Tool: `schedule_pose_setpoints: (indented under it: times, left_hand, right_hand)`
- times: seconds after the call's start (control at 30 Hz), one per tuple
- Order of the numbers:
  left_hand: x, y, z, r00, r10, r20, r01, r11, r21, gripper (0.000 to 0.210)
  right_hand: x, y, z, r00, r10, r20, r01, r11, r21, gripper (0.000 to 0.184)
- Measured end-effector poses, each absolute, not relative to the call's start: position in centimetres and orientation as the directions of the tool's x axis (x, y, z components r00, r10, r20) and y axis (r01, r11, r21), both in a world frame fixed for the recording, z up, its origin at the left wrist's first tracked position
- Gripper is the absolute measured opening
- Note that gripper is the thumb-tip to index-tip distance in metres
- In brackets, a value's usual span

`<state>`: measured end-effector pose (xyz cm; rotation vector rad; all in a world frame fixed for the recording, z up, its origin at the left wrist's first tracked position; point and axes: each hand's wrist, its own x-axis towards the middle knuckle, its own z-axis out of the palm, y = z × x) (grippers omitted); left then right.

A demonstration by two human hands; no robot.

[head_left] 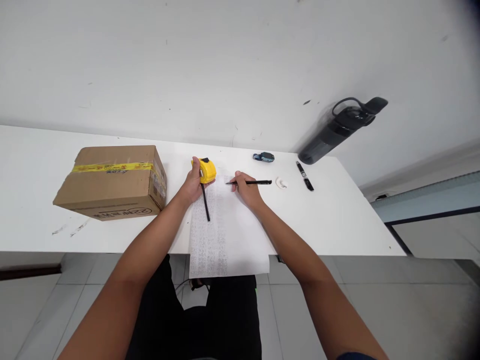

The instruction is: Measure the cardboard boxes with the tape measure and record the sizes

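My left hand [193, 183] is closed around a yellow tape measure [208, 171], with its black wrist strap [206, 205] hanging down over the paper. Between the fingers of my right hand [244, 188] is a black pen [259, 182], its tip pointing left at the sheet. The white paper sheet [245, 240] lies under both hands and hangs over the table's front edge. Rows of small writing cover its left part; the right part looks blank.
A taped cardboard box [108, 185] sits at the left on the white table [337, 215]. Toward the right are a small blue toy car [264, 157], a white coiled item [281, 183], a black marker [305, 176] and a dark water bottle [330, 137] by the wall.
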<state>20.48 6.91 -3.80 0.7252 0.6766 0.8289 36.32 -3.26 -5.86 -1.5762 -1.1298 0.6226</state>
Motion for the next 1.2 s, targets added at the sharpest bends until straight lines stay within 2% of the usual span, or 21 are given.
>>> schedule_pose_setpoints:
  times: [0.1,0.5,1.2]
  left_hand:
    - [20.43,6.84,-3.68,0.507,0.829,-0.237,-0.392,0.467,0.793,0.063]
    - [20.51,7.02,-3.81,0.507,0.826,-0.248,-0.361,0.464,0.809,0.068]
    - [20.74,7.44,-4.34,0.515,0.820,-0.251,-0.386,0.483,0.786,0.071]
  right_hand:
    - [36.45,-3.45,-5.70,0.469,0.872,0.141,0.354,-0.040,-0.934,0.049]
    - [36.60,-3.36,-5.68,0.397,0.913,0.098,0.372,-0.062,-0.926,0.043]
    - [36.69,-3.29,-5.65,0.401,0.904,0.152,0.378,-0.012,-0.926,0.045]
